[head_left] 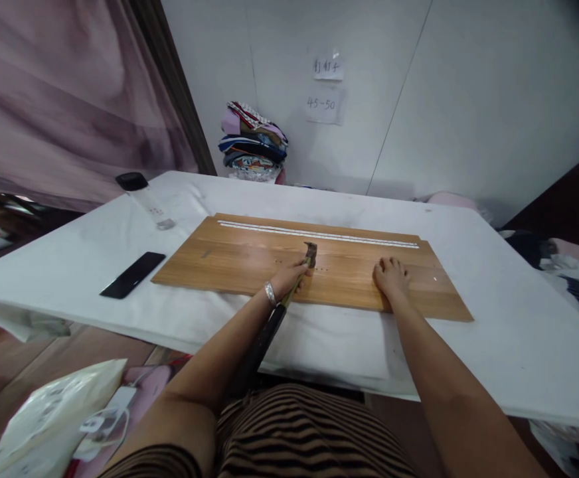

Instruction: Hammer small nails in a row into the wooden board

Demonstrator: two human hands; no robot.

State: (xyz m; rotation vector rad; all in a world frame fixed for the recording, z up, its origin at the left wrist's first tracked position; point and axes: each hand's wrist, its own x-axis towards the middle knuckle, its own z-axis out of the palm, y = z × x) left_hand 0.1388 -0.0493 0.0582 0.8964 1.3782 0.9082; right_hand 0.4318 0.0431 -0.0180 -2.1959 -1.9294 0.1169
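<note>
The left hand (289, 279), nearer the dark dots (321, 269), grips the hammer (311, 253), long axis slanting forward-right; the right hand (392, 275) rests, bent-fingered, contents unclear, on the board (352, 292) beneath both.

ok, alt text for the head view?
The left hand grips a hammer over a wooden board on a white-covered table; the right hand rests on the board. A black smartphone and a clear bottle are to the left.

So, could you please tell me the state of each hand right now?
Left hand: closed around the hammer, near its head.
Right hand: resting on the wooden board; whether it holds anything small cannot be told.
</note>
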